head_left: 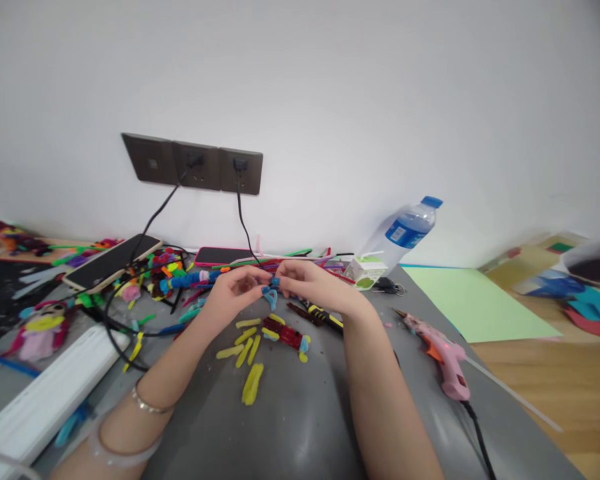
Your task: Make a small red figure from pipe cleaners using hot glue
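Observation:
Between the fingertips of my left hand (pixel 237 290) and my right hand (pixel 305 280) is a small blue pipe cleaner piece (pixel 271 298), its lighter loop hanging below. Both hands pinch it just above the table. Beneath them lies a dark red pipe cleaner figure (pixel 283 333) with yellow and light blue ends. Several short yellow pipe cleaner pieces (pixel 243 353) are spread to its left, and a folded yellow piece (pixel 253 384) sits nearer to me. Close under my right hand are black-and-yellow handled pliers (pixel 325 317), partly hidden by the wrist.
A pink glue gun (pixel 443 360) lies at the right, its cord running to the front. Pale green paper (pixel 480 303) hangs over the right edge. A water bottle (pixel 411 227) leans on the wall. At the left are a white power strip (pixel 45 400), a phone (pixel 113 262) and cables.

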Tool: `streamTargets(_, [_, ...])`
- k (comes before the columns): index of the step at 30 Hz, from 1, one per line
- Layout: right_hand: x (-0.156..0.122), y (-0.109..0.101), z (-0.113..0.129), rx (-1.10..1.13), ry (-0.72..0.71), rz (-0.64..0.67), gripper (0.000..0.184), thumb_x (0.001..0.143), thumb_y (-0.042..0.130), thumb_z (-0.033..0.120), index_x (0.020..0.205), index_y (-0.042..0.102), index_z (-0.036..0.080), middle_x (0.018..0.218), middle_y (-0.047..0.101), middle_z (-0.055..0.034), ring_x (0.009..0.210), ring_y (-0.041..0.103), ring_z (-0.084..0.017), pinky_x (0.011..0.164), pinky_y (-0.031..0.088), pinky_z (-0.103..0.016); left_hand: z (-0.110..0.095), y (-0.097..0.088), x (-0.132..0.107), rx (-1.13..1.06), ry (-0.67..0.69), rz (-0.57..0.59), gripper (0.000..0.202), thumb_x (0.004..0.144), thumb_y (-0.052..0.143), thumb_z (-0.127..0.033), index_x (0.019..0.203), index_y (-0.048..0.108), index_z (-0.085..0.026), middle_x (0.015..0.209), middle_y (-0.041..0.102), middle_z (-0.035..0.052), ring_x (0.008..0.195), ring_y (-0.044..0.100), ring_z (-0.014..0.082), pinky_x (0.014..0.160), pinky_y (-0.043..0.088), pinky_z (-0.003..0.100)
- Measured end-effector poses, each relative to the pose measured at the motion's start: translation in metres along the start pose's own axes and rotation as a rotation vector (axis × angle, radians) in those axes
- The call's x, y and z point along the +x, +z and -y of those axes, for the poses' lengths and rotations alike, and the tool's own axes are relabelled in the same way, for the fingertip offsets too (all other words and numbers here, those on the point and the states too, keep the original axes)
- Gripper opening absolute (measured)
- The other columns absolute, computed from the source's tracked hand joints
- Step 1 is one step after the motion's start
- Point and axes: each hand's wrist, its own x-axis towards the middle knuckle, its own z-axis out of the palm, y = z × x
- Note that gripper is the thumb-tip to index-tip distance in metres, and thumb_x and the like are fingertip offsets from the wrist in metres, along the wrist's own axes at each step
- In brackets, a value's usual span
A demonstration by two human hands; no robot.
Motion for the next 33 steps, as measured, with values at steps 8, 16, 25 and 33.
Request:
streamTargets(8, [0.016,0.024,-0.003,0.113,0.048,0.075,0.031,0.096,0.036,0.042,0.076,0.048,0.020,0.066,0.058,0.0013,0.055,0.046,-0.011,0.056,0.040,-0.026,-0.003,0.007,0.000,-0.031,0.052,-0.262,0.018,0.070,0.076,-0.029,0.084,0.073,-0.017,0.081,0.074,0.0051,0.074,0.069,0.0184,0.072,0.056,0.030])
streamTargets(16, [0.018,0.030,-0.001,0.197,0.085,0.074,0.032,0.094,0.038,0.046,0.073,0.044,0.022,0.061,0.057,0.0025,0.055,0.044,-0.012,0.056,0.038,-0.027,-0.005,0.007,-0.001,-0.045,0.056,-0.320,0.015,0.071,0.075,-0.027,0.081,0.071,-0.017,0.072,0.071,0.0015,0.060,0.065,0.0134,0.060,0.054,0.024])
streamTargets(25, [0.015,0.031,0.009,0.168,0.077,0.041,0.034,0.099,0.031,0.035,0.073,0.048,0.021,0.063,0.057,0.0013,0.057,0.045,-0.013,0.058,0.039,-0.027,0.001,0.011,-0.001,-0.184,-0.020,-0.339,0.018,0.070,0.076,-0.030,0.078,0.067,-0.017,0.073,0.068,0.0003,0.060,0.061,0.0113,0.058,0.051,0.022])
streamTargets(33, [0.021,0.039,0.005,0.078,0.041,0.013,0.038,0.100,0.030,0.038,0.070,0.045,0.021,0.063,0.056,0.0010,0.059,0.047,-0.014,0.059,0.038,-0.028,-0.002,0.018,-0.002,-0.453,-0.127,-0.393,0.029,0.063,0.082,-0.034,0.080,0.064,-0.019,0.067,0.061,-0.0043,0.055,0.055,0.0086,0.051,0.048,0.020])
